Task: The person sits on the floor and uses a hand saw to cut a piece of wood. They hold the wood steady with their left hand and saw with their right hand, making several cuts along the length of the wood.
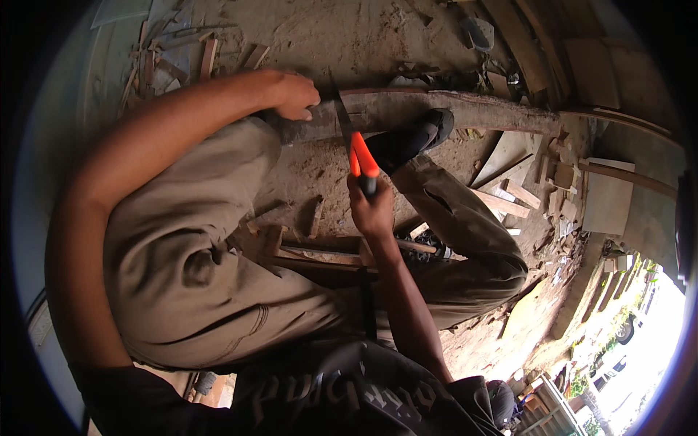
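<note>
A handsaw (pixel 361 154) with an orange and black handle is gripped in my right hand (pixel 372 209). Its thin dark blade points away from me and crosses a long, weathered wooden plank (pixel 494 113). Left of the blade, my left hand (pixel 294 96) presses on the plank's left part with its fingers curled over the wood. My dark shoe (pixel 414 139) rests against the plank, right of the saw. The far blade tip is hard to make out against the dirt.
Wood offcuts (pixel 502 203) litter the dirt floor (pixel 291 36) at right, with more scraps (pixel 209 58) at the far left. Boards (pixel 611 196) lean along the right side. Under my legs lies another length of wood (pixel 316 254). Bright daylight enters at lower right.
</note>
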Demonstrator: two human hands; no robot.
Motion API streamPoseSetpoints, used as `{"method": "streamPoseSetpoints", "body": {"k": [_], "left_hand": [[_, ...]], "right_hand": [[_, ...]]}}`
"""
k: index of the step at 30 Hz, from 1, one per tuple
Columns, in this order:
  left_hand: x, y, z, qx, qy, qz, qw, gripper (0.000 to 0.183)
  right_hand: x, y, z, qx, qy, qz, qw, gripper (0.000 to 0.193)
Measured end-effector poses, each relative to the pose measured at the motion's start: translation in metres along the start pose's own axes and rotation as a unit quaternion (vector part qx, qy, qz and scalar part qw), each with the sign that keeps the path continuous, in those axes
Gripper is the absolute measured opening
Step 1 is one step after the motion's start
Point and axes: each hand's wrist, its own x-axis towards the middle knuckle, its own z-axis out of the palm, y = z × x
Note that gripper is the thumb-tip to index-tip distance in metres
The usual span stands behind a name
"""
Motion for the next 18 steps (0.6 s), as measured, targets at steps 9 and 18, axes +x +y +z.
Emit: {"method": "streamPoseSetpoints", "body": {"k": [9,18], "left_hand": [[0.018,-0.013,-0.005,0.032,0.009,0.000,0.999,0.031],[0.013,-0.008,-0.010,0.015,-0.034,-0.035,0.999,0.034]], "right_hand": [[0.029,0.001,0.021,0.017,-0.011,-0.006,1.000,0.023],[-0.065,0.015,-0.016,-0.004,-0.018,-0.018,1.000,0.017]]}}
